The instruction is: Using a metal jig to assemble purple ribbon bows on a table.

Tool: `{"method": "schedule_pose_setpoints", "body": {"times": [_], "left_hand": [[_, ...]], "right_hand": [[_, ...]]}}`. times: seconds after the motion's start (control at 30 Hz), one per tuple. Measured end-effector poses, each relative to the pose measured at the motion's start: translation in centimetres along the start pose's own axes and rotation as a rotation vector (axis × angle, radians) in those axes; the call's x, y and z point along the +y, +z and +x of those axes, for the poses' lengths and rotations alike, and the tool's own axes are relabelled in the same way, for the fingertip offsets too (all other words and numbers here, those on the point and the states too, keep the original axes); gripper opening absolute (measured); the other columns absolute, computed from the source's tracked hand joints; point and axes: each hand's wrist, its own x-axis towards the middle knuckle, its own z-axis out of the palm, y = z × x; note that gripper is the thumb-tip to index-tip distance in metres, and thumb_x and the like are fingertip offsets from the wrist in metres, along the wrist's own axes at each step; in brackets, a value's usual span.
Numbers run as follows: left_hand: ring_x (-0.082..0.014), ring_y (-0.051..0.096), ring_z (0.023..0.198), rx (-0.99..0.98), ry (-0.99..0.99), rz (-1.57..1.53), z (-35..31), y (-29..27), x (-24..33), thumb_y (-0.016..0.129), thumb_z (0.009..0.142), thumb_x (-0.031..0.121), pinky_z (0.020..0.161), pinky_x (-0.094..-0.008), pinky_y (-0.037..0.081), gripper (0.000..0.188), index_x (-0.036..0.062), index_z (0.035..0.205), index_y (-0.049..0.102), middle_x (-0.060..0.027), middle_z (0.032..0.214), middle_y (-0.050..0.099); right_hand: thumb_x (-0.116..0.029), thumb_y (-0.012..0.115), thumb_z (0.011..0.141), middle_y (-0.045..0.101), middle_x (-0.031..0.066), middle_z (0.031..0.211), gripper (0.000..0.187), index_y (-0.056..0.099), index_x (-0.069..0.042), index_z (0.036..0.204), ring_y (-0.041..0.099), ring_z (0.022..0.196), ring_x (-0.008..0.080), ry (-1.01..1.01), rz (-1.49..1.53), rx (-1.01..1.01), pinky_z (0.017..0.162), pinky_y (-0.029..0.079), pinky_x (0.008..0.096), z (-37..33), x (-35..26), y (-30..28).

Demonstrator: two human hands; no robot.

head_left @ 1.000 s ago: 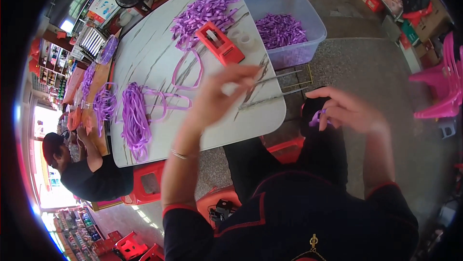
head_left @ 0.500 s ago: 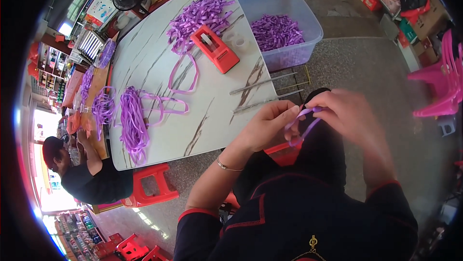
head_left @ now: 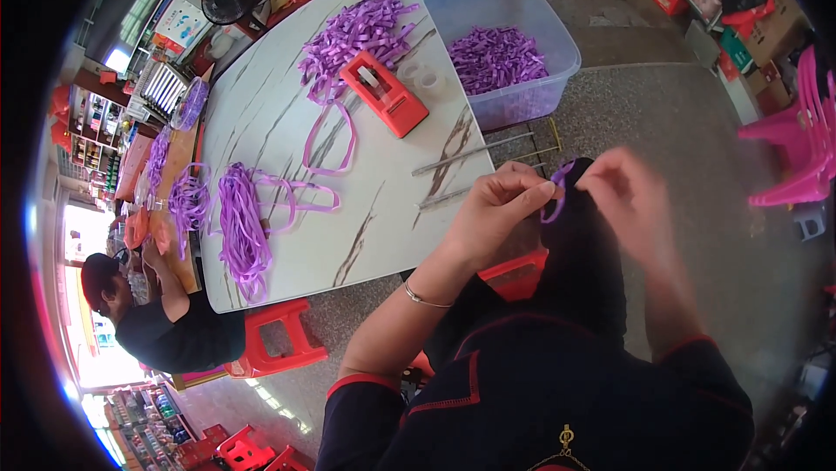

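Note:
Over my lap, my left hand (head_left: 508, 210) pinches a short looped piece of purple ribbon (head_left: 556, 205) between thumb and forefinger. Just right of the ribbon is my right hand (head_left: 631, 201), blurred by motion, its fingertips pointing at the ribbon; whether they grip anything is not clear. On the marbled table (head_left: 366, 201) to my left lie a long bundle of purple ribbon (head_left: 242, 227), a single ribbon loop (head_left: 348, 144) and a heap of small ribbon pieces (head_left: 353, 31). A red tape dispenser (head_left: 383, 95) stands beside that heap, near clear tape rolls (head_left: 427, 79).
A clear plastic bin (head_left: 522, 101) of purple ribbon pieces adjoins the table's right edge. Two metal rods (head_left: 453, 158) jut over that edge. At far left a person (head_left: 170, 323) in black sits by a wooden table. Pink chairs (head_left: 801, 140) are stacked at right.
My right hand has drawn slightly right from the ribbon, which both hands touched before. My left hand has moved a little right and up, and the ribbon now hangs as a small twisted loop.

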Motion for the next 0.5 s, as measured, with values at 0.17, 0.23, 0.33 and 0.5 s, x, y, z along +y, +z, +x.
{"method": "schedule_pose_setpoints", "body": {"times": [0.17, 0.23, 0.33, 0.5], "left_hand": [[-0.0090, 0.049, 0.080, 0.137, 0.116, 0.423, 0.3, 0.7, 0.1, 0.057, 0.086, 0.011, 0.075, -0.0225, 0.038, 0.013, 0.0009, 0.085, 0.066, -0.0004, 0.087, 0.049], [-0.0092, 0.050, 0.082, 0.140, 0.074, 0.329, 0.1, 0.6, 0.1, 0.056, 0.086, 0.011, 0.076, -0.0228, 0.039, 0.013, 0.0015, 0.086, 0.065, -0.0007, 0.088, 0.051], [-0.0107, 0.053, 0.083, 0.115, -0.011, 0.139, 0.0, 0.3, 0.6, 0.053, 0.089, 0.013, 0.077, -0.0247, 0.042, 0.014, 0.0031, 0.089, 0.062, -0.0023, 0.088, 0.055], [-0.0166, 0.058, 0.070, 0.113, -0.109, -0.352, -0.5, 1.1, 1.9, 0.042, 0.094, 0.018, 0.071, -0.0313, 0.048, 0.019, 0.0052, 0.085, 0.054, -0.0057, 0.078, 0.059]], "right_hand": [[-0.003, 0.052, 0.085, 0.057, 0.0098, 0.104, 0.025, 0.046, 0.001, 0.109, 0.061, 0.073, 0.0112, 0.391, 0.899, -0.139, 0.062, 0.048, 0.0218, -1.7, -0.5, 4.0], [-0.004, 0.052, 0.086, 0.059, 0.0095, 0.101, 0.024, 0.046, 0.001, 0.109, 0.062, 0.074, 0.0114, 0.397, 0.982, -0.129, 0.063, 0.048, 0.0219, -2.3, -0.5, 5.1], [-0.007, 0.052, 0.087, 0.064, 0.0089, 0.089, 0.019, 0.053, 0.002, 0.104, 0.062, 0.074, 0.0119, 0.444, 0.940, -0.193, 0.062, 0.048, 0.0224, -3.7, -0.5, 5.8], [-0.011, 0.053, 0.088, 0.065, 0.0112, 0.079, 0.017, 0.061, 0.001, 0.096, 0.064, 0.073, 0.0174, 0.235, 0.414, -0.263, 0.064, 0.050, 0.0265, -7.3, 1.2, 6.5]]}}
